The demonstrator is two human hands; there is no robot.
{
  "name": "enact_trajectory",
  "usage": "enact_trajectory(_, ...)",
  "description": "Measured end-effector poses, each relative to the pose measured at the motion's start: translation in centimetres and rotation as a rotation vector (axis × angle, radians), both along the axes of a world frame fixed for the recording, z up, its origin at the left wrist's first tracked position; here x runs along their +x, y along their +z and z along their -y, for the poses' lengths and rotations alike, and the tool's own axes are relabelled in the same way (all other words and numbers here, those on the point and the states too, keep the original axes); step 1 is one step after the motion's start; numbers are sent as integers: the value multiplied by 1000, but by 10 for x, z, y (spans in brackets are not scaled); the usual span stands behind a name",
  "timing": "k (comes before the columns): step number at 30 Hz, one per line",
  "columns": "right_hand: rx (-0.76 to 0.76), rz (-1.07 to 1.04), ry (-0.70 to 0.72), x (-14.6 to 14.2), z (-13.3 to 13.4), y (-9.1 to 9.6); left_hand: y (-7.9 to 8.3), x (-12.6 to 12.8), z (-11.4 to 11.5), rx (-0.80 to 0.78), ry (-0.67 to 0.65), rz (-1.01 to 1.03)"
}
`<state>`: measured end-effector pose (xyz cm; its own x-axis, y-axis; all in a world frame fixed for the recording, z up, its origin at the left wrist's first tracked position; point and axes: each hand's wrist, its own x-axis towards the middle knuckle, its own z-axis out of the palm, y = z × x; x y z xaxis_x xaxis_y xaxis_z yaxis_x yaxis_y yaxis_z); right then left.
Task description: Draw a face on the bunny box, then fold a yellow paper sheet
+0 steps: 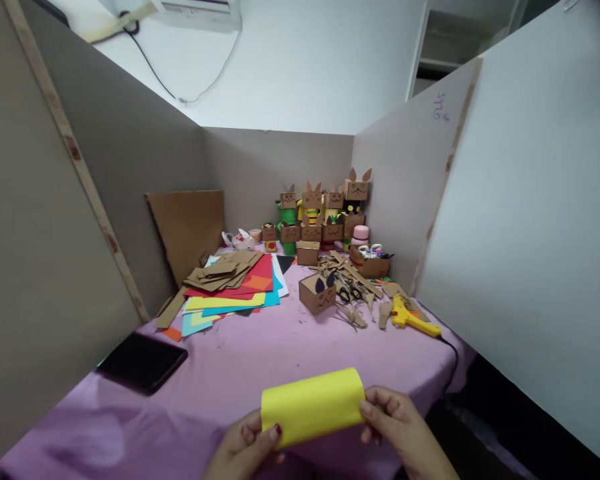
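Observation:
A rolled yellow paper sheet (313, 405) is held low over the near edge of the purple-clothed table (230, 373). My left hand (247, 445) pinches its left end, thumb on top. My right hand (400, 427) grips its right end with curled fingers. Both hands are closed on the roll.
A black tablet (143, 361) lies at the left. A stack of coloured paper and cardboard pieces (235, 287) sits mid-table. A small cardboard box with ears (318, 292), scissors (347, 292), a yellow glue gun (410, 318) and cardboard box figures (325, 213) stand farther back. Partition walls enclose three sides.

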<state>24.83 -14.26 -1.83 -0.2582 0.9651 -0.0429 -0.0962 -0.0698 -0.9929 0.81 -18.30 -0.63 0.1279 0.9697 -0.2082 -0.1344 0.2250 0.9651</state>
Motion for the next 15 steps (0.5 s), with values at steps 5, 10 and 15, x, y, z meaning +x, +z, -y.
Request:
enact_trajectory(5,-7,27,-22,1,-1,-2,4,3,1,-30,-10,81)
enact_trajectory(10,-3,82,-4,3,-2,-11,7,10,6,-68,106,187)
enact_trajectory(15,19,140,57,4,0,-15,3,14,1,-199,281,188)
